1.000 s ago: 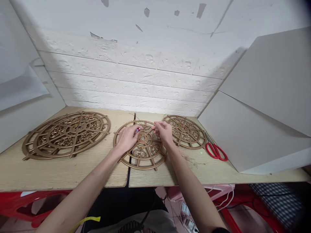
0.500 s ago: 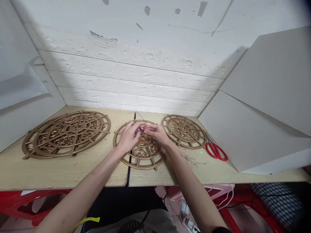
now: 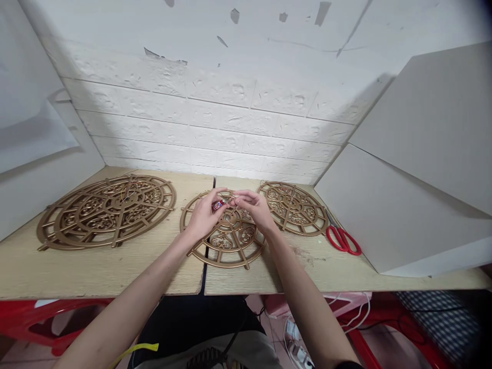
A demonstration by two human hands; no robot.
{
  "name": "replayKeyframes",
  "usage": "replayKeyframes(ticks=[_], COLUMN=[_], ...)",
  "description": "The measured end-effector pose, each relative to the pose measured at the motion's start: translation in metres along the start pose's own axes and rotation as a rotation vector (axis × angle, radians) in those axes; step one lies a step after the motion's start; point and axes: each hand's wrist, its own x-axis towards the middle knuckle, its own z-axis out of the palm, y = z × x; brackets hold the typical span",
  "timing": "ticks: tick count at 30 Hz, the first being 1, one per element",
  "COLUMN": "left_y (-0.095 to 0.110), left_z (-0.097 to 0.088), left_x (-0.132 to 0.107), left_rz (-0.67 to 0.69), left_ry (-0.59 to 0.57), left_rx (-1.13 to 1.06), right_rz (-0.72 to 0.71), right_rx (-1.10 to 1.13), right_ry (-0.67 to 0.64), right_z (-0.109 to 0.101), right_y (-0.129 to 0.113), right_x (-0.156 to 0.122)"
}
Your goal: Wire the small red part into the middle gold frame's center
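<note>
My left hand (image 3: pixel 203 216) pinches a small red object (image 3: pixel 217 205) above the hub of the middle gold openwork disc (image 3: pixel 224 245), which lies flat on the wooden table. My right hand (image 3: pixel 254 207) is closed in a pinch just right of that red object, fingertips nearly meeting the left hand's. What the right fingers grip is too thin to make out; fine wires seem to run from the hub.
A larger gold disc (image 3: pixel 105 211) lies at the left and a smaller one (image 3: pixel 294 207) at the right of the wooden table (image 3: pixel 96 271). Red-handled scissors (image 3: pixel 342 239) rest by a white board (image 3: pixel 415 195). A white brick wall (image 3: pixel 215 128) stands behind.
My right hand moved left to meet the left hand at the red object, and both hands have risen slightly above the disc's hub.
</note>
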Motion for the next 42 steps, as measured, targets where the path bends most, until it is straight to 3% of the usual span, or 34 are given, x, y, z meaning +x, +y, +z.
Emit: replayKeyframes(ticks=[4, 7, 14, 18, 25, 30, 35, 38, 42], left_y=[0.005, 0.007, 0.002, 0.002, -0.001, -0.004, -0.003, 0.000, 0.004], left_z=[-0.001, -0.001, 0.001, -0.001, -0.001, 0.001, 0.000, -0.002, -0.002], left_x=[0.001, 0.000, -0.001, 0.001, 0.002, 0.003, 0.005, 0.003, 0.001], left_rz=[-0.069, -0.060, -0.024, 0.046, 0.145, 0.055, -0.081, -0.052, 0.019], left_ry=[0.039, 0.027, 0.100, 0.103, 0.002, -0.034, 0.070, 0.107, 0.090], left_rx=[-0.181, -0.278, -0.212, -0.187, 0.047, -0.081, -0.267, -0.279, -0.233], right_rz=[-0.075, -0.110, -0.110, -0.096, -0.079, -0.117, -0.166, -0.153, -0.025], right_rx=[-0.212, -0.365, -0.343, -0.307, -0.300, -0.347, -0.332, -0.243, -0.101], right_ry=[0.228, 0.273, -0.157, -0.185, -0.207, -0.297, -0.186, -0.067, 0.017], right_z=[-0.004, -0.004, 0.010, 0.011, 0.006, 0.007, 0.006, 0.005, 0.008], right_y=[0.009, 0.015, 0.013, 0.010, 0.005, 0.004, 0.003, 0.002, 0.005], right_x=[0.003, 0.003, -0.001, -0.001, -0.002, -0.003, 0.000, 0.001, 0.000])
